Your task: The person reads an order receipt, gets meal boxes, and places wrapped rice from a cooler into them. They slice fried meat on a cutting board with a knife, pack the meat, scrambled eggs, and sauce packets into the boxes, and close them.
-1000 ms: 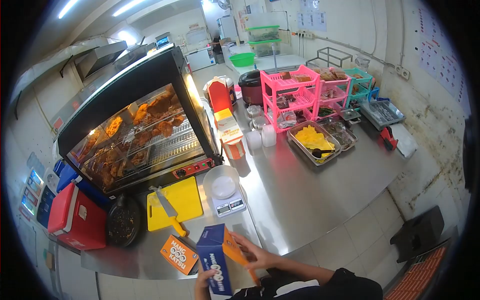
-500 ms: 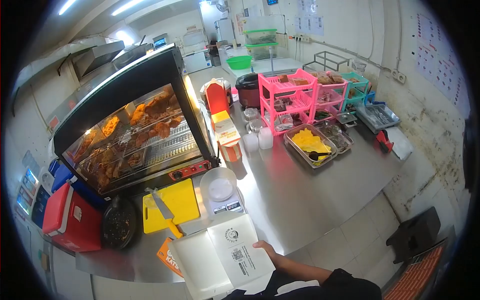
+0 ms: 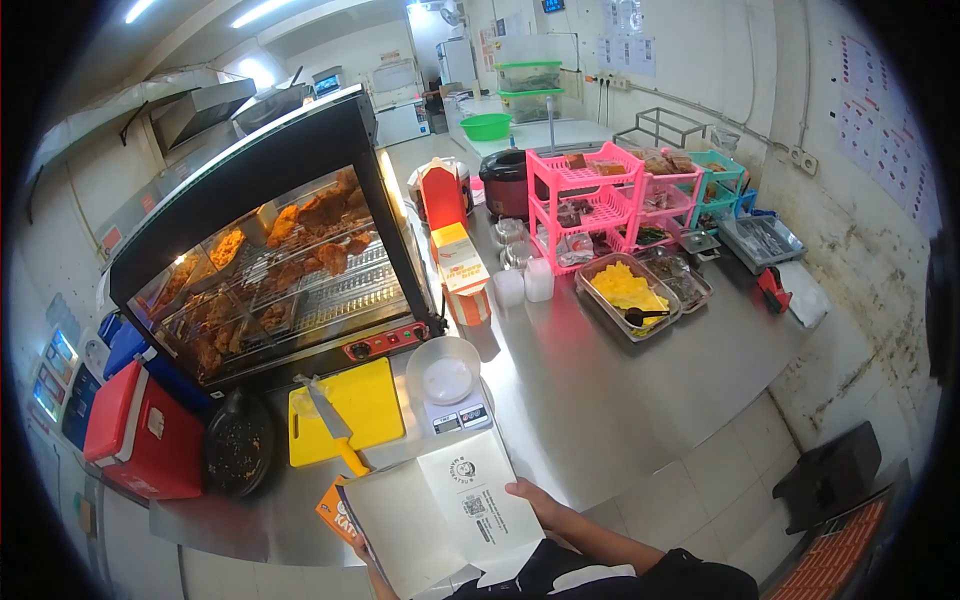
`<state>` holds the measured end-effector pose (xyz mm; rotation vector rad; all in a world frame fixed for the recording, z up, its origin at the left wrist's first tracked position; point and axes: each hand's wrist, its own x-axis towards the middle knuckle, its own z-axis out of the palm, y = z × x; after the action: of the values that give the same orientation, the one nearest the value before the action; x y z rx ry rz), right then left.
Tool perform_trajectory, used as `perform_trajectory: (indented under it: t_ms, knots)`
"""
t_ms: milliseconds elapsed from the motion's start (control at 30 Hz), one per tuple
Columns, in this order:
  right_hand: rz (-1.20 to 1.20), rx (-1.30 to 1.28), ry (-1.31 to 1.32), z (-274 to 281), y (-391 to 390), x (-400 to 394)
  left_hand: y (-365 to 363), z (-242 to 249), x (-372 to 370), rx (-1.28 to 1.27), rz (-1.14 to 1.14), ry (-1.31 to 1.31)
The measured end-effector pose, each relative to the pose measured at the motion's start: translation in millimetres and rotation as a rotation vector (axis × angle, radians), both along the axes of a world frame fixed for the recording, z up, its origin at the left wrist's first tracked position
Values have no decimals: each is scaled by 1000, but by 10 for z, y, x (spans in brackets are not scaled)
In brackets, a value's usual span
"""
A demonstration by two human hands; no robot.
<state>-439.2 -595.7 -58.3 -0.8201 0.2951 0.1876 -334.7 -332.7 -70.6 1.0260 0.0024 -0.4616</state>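
Note:
An open cardboard box [image 3: 405, 525], white inside with a printed logo and code on its lid, is at the bottom centre, over the table's front edge. My right hand [image 3: 535, 503] grips the lid's right edge. At the box's left side my left hand [image 3: 366, 556] shows only in part, its fingers against the orange outer face [image 3: 336, 508]. Just beyond the box lie a yellow cutting board [image 3: 372, 405] with a yellow-handled knife [image 3: 330, 415] on it, and a scale [image 3: 457, 415] bearing a clear round bowl [image 3: 443, 372].
A glass warmer [image 3: 270, 260] with fried food stands at the left, near a red cooler [image 3: 135, 430] and a black pan [image 3: 240, 445]. Beyond are striped cartons [image 3: 467, 305], pink racks [image 3: 585, 205] and a tray of yellow slices [image 3: 625, 290] on the steel table [image 3: 600, 400].
My left hand has come into view at the box's left side. The table's things sit slightly further right in the view. My right hand keeps its grip on the lid.

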Motion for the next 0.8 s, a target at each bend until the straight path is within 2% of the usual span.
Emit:
perform_trajectory:
  t_ms: [67,100,167,267,567,633,700,800]
  knots:
    - [-54,-208,-122,-180,-16,73,32,-26,-21,1,3,-3]
    - [-55,-208,-123,-165,-20,81,48,-44,-24,1,1,-2]
    - [-32,-576,-212,-85,-29,85,68,-69,-33,1,6,1]
    - [-37,-484,-103,-126,-48,85,81,-102,-31,-3,13,-1]
    - [-64,-502,-150,43,-33,34,58,-137,206,-105,89,-58]
    - [-76,-510,-130,68,-97,52,45,-153,363,-35,129,-100]
    - [-83,-517,-111,21,-196,61,90,-265,504,312,188,-174]
    - [-309,-560,-23,-20,-349,63,178,-483,738,1360,351,-380]
